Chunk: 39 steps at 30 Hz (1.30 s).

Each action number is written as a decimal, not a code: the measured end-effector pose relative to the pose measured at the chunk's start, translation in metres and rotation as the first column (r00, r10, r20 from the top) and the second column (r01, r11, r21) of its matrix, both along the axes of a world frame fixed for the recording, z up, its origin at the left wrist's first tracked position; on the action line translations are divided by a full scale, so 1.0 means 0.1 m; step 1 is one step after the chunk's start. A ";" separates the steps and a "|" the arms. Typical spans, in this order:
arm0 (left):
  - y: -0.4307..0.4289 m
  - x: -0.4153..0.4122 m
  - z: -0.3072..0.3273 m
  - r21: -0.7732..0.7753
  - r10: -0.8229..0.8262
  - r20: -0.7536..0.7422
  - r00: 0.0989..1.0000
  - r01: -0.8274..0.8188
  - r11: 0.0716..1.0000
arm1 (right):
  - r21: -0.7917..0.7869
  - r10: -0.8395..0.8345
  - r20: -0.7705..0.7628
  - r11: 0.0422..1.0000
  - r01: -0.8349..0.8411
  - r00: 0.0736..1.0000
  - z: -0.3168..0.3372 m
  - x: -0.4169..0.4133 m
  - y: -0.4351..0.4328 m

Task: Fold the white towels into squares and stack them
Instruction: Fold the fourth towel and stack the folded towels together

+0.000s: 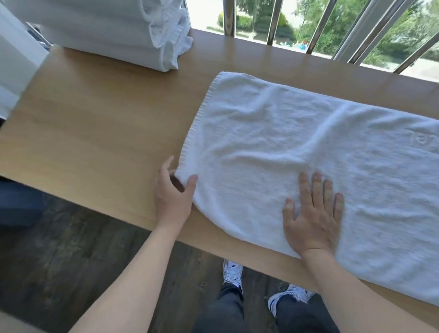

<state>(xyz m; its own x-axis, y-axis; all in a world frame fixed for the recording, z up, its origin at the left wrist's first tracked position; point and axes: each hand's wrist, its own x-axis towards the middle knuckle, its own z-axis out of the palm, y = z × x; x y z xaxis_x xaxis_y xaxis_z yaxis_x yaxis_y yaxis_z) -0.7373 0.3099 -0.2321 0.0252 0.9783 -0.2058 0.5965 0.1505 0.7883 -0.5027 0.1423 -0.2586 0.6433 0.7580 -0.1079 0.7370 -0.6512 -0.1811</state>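
Wooden table [92, 129] beside metal window bars [228, 5], above dark plank floor [49, 258].

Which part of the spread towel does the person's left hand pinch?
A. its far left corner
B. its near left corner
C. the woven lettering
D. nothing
B: the left hand pinches the towel at its near left corner, thumb on top; the right hand lies flat on it.

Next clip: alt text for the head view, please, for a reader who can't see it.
A person's left hand pinches the near corner of a white towel spread on a wooden table while the right hand presses flat on it. A stack of folded towels sits at the table's far left.
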 end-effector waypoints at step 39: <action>0.95 1.55 -0.04 0.110 -0.701 -0.646 0.304 0.945 0.308 | 0.145 0.041 0.121 0.988 -0.058 0.992 -0.05 0.00 0.02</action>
